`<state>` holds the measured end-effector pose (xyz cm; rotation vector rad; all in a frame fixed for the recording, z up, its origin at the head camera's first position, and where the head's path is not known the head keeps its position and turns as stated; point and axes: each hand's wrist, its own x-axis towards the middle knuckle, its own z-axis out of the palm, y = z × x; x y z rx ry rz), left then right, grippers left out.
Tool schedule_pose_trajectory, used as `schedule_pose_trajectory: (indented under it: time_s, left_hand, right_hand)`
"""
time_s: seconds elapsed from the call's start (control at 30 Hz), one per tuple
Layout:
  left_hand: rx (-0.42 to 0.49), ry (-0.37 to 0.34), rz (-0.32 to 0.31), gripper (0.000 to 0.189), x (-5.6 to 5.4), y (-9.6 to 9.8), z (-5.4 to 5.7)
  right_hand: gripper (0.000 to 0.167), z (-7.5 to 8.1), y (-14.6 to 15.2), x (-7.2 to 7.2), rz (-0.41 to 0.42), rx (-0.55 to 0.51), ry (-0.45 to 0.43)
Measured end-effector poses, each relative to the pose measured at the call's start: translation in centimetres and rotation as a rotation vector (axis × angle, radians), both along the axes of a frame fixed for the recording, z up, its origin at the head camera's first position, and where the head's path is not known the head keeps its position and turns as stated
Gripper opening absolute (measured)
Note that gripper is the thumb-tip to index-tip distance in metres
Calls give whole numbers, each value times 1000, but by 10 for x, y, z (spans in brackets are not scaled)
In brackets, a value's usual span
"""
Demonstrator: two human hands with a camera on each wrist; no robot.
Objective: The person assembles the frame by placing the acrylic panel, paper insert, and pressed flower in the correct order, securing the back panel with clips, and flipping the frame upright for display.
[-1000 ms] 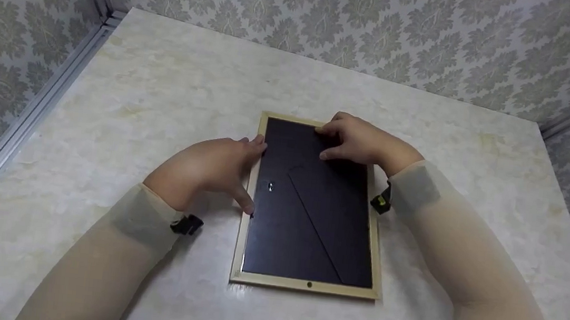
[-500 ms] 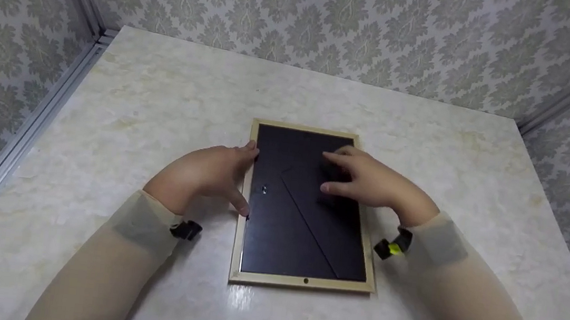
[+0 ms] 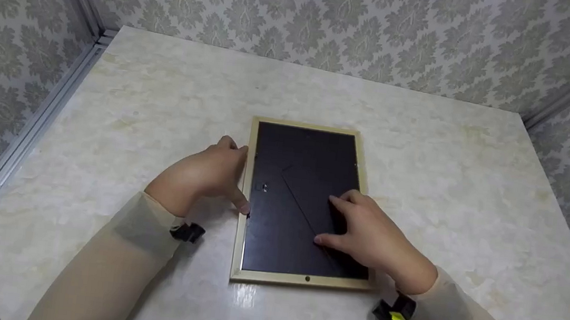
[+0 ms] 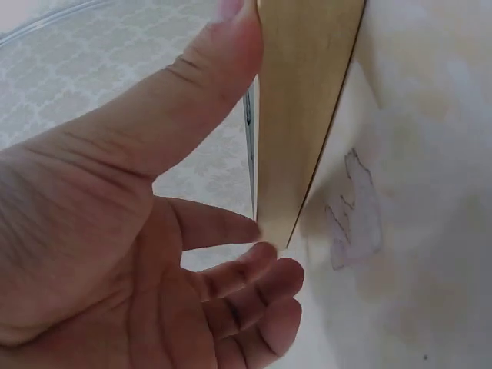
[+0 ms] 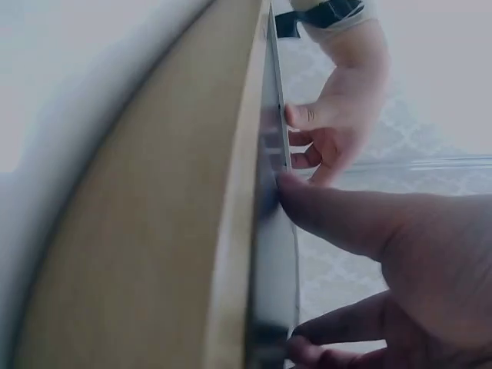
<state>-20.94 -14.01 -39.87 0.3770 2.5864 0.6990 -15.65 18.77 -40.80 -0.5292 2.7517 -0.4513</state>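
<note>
A picture frame (image 3: 359, 168) with a light wooden rim lies face down on the table, its black backing board (image 3: 286, 245) up. A diagonal cut line and a small metal hanger (image 3: 263, 187) show on the board. My left hand (image 3: 208, 170) is at the left rim, thumb by a small dark tab, fingers along the outer side; in the left wrist view the fingertips meet the wood. My right hand (image 3: 375, 236) is over the board's lower right, thumb and fingers spread. In the right wrist view its thumb (image 5: 338, 215) touches the board. The right-hand fingers are partly hidden.
The table (image 3: 165, 94) has a pale marbled top. Patterned wall panels (image 3: 300, 18) stand behind it and at both sides, with a metal rail (image 3: 16, 147) along the left edge. Each wrist wears a black camera mount (image 3: 187, 232).
My right hand has moved from the frame's top edge down towards its lower right, uncovering the upper right of the board. My left hand stays at the left rim, its upper fingers slightly withdrawn outward.
</note>
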Motion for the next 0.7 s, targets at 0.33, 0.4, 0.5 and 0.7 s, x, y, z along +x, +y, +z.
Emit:
schedule_pose_trajectory:
  time_s: [0.33, 0.4, 0.5, 0.7]
  left_hand:
    - [32, -52, -4, 114, -2, -4, -1]
    - [21, -56, -5, 116, -3, -4, -1]
    - [10, -57, -11, 117, -3, -3, -2]
    - [-10, -58, -15, 117, -3, -2, -5]
  right_hand:
    - [99, -5, -8, -1, -71, -106, -9]
    - [94, -6, -7, -1, -82, -135, -7]
    - [89, -6, -5, 0, -100, -193, -29]
    - [83, -9, -4, 0, -132, -313, -39]
